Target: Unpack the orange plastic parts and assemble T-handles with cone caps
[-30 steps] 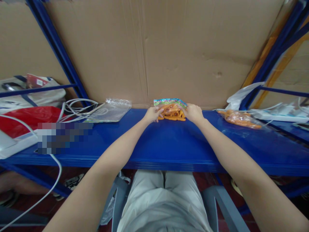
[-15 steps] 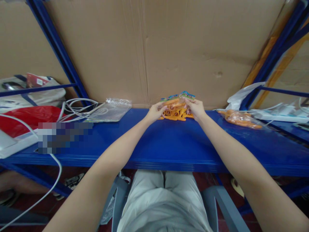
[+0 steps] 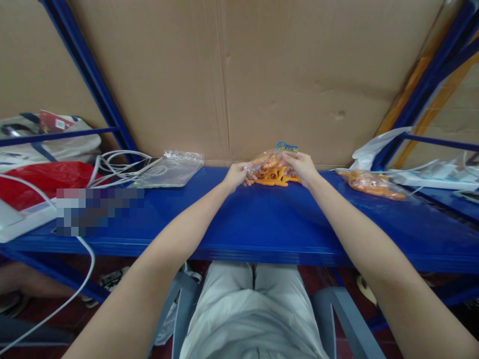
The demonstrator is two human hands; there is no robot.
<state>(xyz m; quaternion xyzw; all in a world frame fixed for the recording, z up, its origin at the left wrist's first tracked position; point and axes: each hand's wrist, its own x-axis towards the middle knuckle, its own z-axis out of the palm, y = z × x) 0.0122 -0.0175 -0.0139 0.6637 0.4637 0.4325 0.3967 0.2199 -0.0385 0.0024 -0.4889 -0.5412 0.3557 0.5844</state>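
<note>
Near the back of the blue table, a clear plastic bag (image 3: pixel 266 158) with orange pieces in it and a blue-green printed header is stretched between my hands. My left hand (image 3: pixel 239 175) pinches its left end, fingers closed. At the header end, my right hand (image 3: pixel 300 167) grips the bag with closed fingers. Under and in front of the bag lie several loose orange plastic pieces (image 3: pixel 275 178), some with round brown spots; the bag and my fingers partly cover them. Their exact kind is too small to tell.
A filled bag of orange pieces (image 3: pixel 374 184) lies at the right. On the left are flat clear bags (image 3: pixel 175 169), coiled white cables (image 3: pixel 127 159) and a red plastic bag (image 3: pixel 48 182). A cardboard wall (image 3: pixel 269 75) closes off the back of the blue table (image 3: pixel 269 224).
The bag has turned, with its header now over towards my right hand and its clear end towards my left. My left hand has moved slightly left and down.
</note>
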